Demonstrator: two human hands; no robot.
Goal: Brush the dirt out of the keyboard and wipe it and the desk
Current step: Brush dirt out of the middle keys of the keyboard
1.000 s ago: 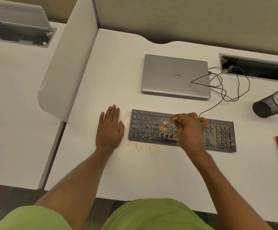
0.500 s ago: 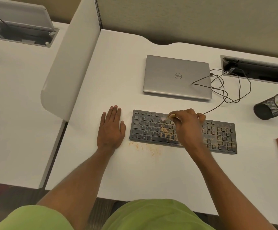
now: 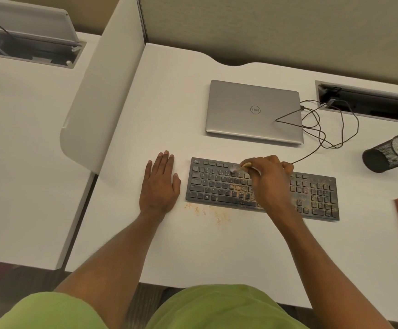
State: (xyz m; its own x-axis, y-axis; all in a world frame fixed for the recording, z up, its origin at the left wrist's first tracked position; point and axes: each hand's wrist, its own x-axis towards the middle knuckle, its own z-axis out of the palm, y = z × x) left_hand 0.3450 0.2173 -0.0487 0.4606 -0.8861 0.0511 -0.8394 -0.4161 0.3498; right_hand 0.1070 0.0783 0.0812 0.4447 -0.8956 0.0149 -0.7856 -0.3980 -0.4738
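Head view. Keyboard (image 3: 212,184): black, dirt-speckled, long axis left-right on the bench (image 3: 193,245), lying under my right grip (image 3: 268,181). Right grip: curled round a small brush (image 3: 239,167), bristles on the upper key rows. Left grip (image 3: 160,184): flat, fingers straight, just beside the keyboard's left end. Loose dirt (image 3: 207,211): on the bench along its near edge.

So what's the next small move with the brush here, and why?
Probably a short stroke toward the near edge: the right hand holds the brush at the upper rows of the keyboard, orange dirt sits on the keys just nearer, and crumbs already lie on the desk in front.
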